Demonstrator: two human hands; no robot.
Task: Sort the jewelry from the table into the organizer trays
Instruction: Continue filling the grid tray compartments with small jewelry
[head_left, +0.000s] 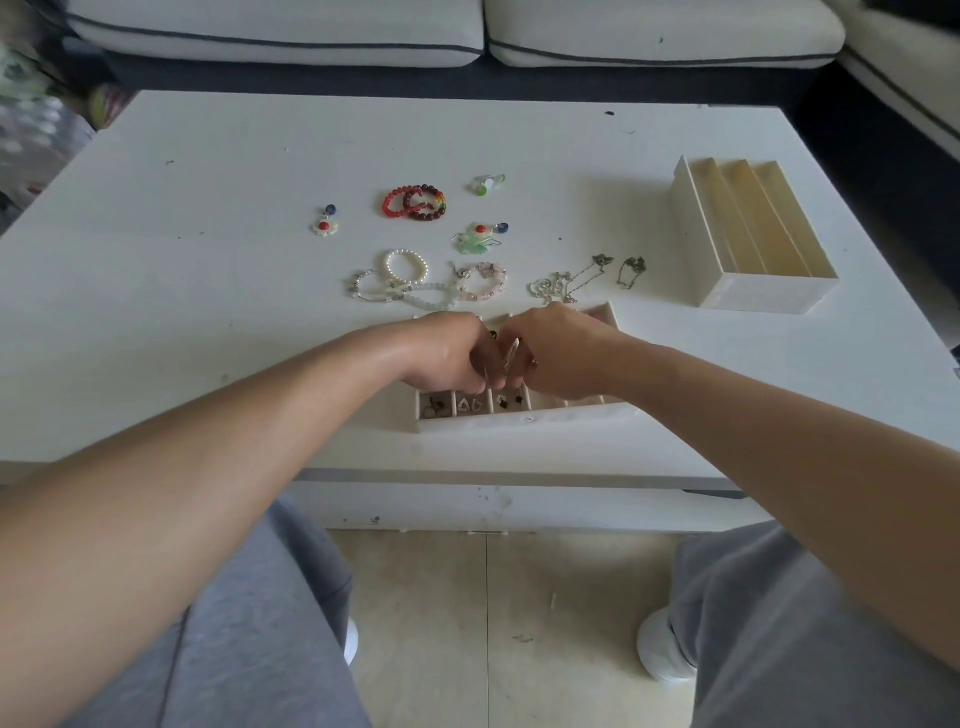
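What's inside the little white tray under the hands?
In the tray, the front compartments hold small earrings, some dark, two white triangles. The left hand and right hand cover the middle, so whatever lies there is hidden.

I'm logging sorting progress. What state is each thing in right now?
Left hand: fingers curled, pinching a small silvery piece.
Right hand: fingers curled on the same piece.
Compartment tray: near cells hold small earrings; rest hidden by the hands.
Long-slot tray: no jewelry visible inside.
Red bead bracelets: unsorted, overlapping on the table.
Pearl bracelet: unsorted, flat on the table.
Chain necklaces: unsorted, bunched.
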